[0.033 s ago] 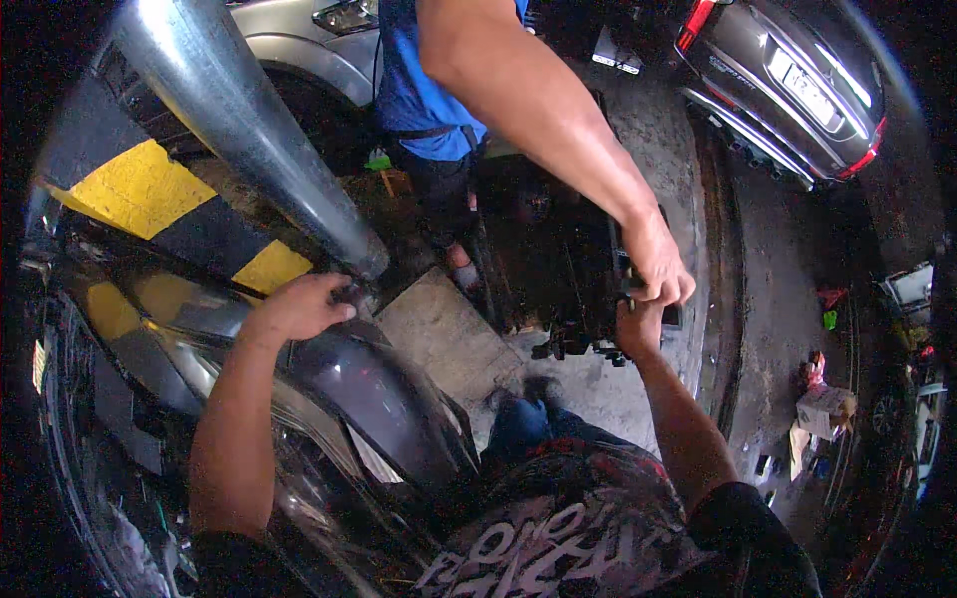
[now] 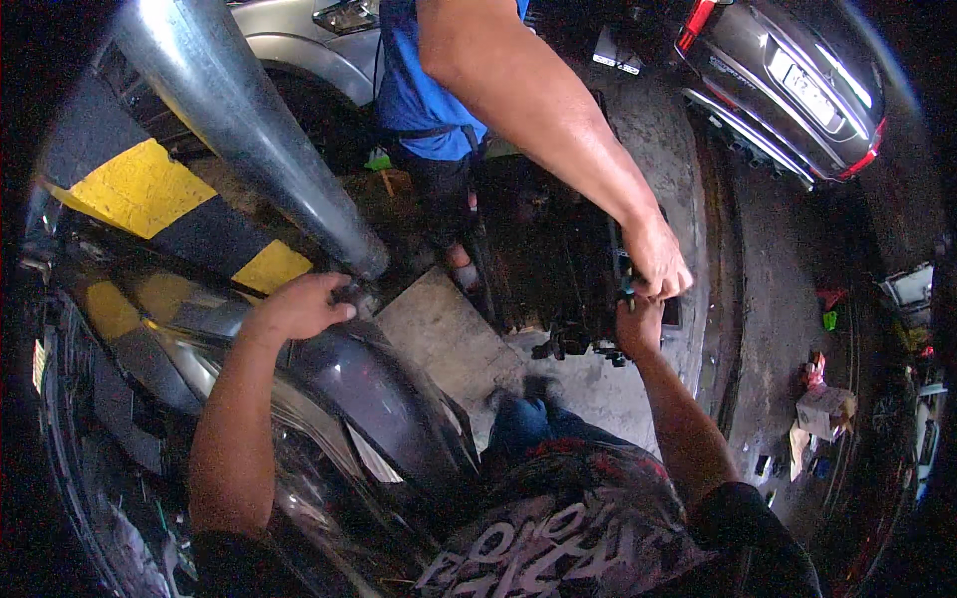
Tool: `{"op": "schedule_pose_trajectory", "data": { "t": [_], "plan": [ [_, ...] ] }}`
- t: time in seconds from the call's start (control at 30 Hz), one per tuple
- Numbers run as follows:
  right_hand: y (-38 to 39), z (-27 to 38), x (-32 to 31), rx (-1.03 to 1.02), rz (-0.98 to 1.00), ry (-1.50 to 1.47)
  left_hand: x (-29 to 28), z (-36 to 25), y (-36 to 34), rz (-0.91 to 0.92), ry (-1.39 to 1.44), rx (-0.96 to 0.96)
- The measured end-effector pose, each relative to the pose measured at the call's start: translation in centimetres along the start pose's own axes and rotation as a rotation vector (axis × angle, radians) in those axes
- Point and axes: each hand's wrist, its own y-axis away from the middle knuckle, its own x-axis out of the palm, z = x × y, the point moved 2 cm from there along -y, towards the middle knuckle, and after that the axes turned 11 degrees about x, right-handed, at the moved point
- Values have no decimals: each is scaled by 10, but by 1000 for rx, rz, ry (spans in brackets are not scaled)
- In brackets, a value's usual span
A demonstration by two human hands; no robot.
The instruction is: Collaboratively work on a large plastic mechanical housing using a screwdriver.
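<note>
My left hand (image 2: 302,307) is closed, fingertips around a small dark piece at the lower end of a thick grey metal pole (image 2: 269,149). Below it lies the glossy dark fender (image 2: 374,399) of a car. Off to the right, my right hand (image 2: 639,327) has its fingers curled at the edge of a dark mechanical assembly (image 2: 558,249); what they grip is hidden. A co-worker's hand (image 2: 658,261) reaches down from above and meets my right fingers there. Something small and bluish shows beside those fingers, too small to name.
The co-worker, in a blue shirt (image 2: 429,90), stands across from me. A black-and-yellow striped block (image 2: 140,189) is at the left. A flat pale board (image 2: 449,334) lies on the floor ahead of my feet. A dark car (image 2: 788,85) stands far right, with a cardboard box (image 2: 825,411) nearer.
The co-worker's hand has shifted slightly beside my right hand, and the small bluish thing now shows better. My own hands keep their places.
</note>
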Motion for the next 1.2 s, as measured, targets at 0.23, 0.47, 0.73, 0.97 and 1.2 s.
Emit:
{"op": "schedule_pose_trajectory", "data": {
  "t": [0.23, 0.47, 0.73, 0.97, 1.2],
  "plan": [
    [1, -5, 8, 89, -35, 139, -2, -1, 0, 37, 57, -22],
    [0, -2, 5, -44, -48, 121, 1, 2, 0, -25, -8, 52],
    [1, 5, -2, 16, -18, 25, 0, -1, 0, -12, 37, 12],
    [2, 4, 1, -26, -31, 139, -2, -3, 1, -18, 7, 22],
    [2, 4, -2, -40, -64, 66, -3, -3, 1, 8, 2, 11]
  ]
}}
